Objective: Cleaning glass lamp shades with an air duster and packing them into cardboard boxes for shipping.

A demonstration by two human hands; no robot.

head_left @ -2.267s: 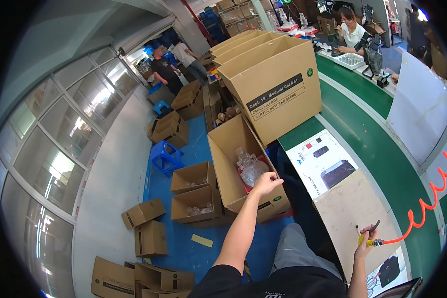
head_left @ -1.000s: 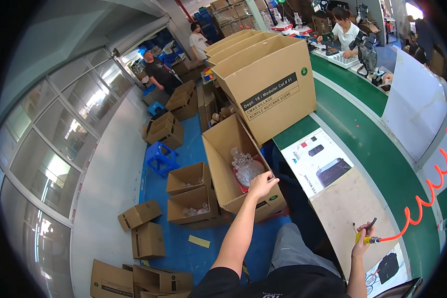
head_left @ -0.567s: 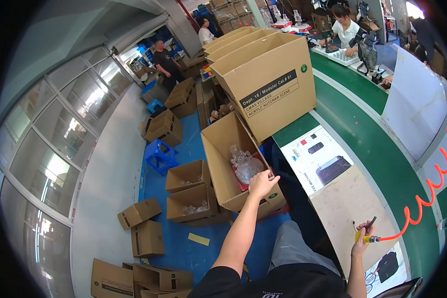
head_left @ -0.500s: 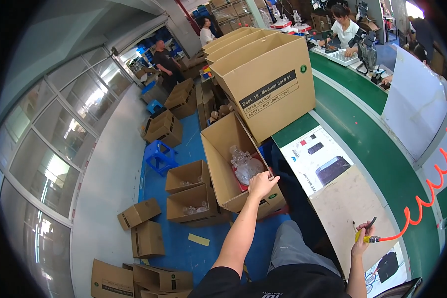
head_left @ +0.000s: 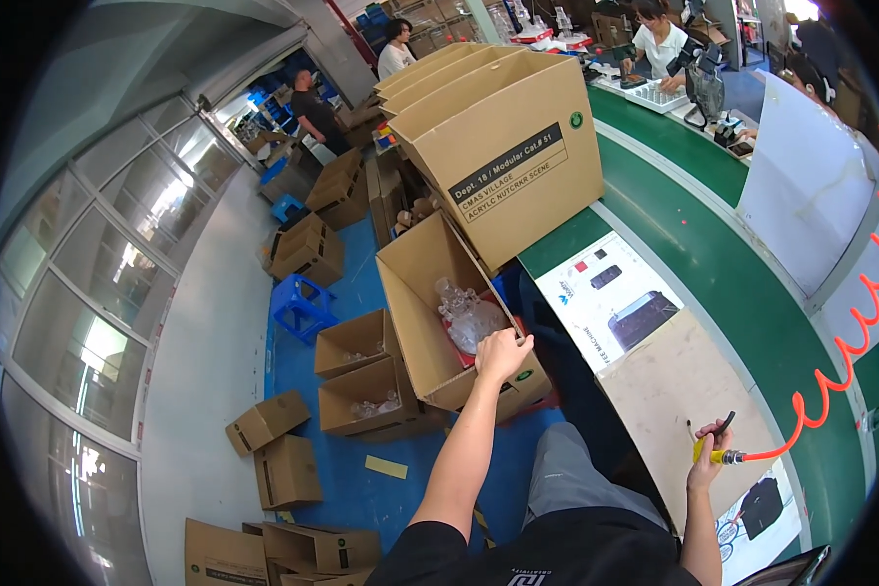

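My left hand is closed over the near right rim of a deep open cardboard box. Inside that box lie clear acrylic figures, with a bit of red beside them. On the right, over the tan board, my right hand grips a yellow air blow gun. A coiled orange-red hose runs from it up to the right edge of the view.
Large empty-topped cartons stand in a row along the green conveyor. Smaller boxes with clear pieces sit on the blue floor, near a blue stool. A person in white works across the conveyor; others stand farther back.
The whole view has shifted slightly, so the boxes and conveyor appear a little farther left and up. My left hand keeps hold of the box rim, and my right hand keeps the blow gun.
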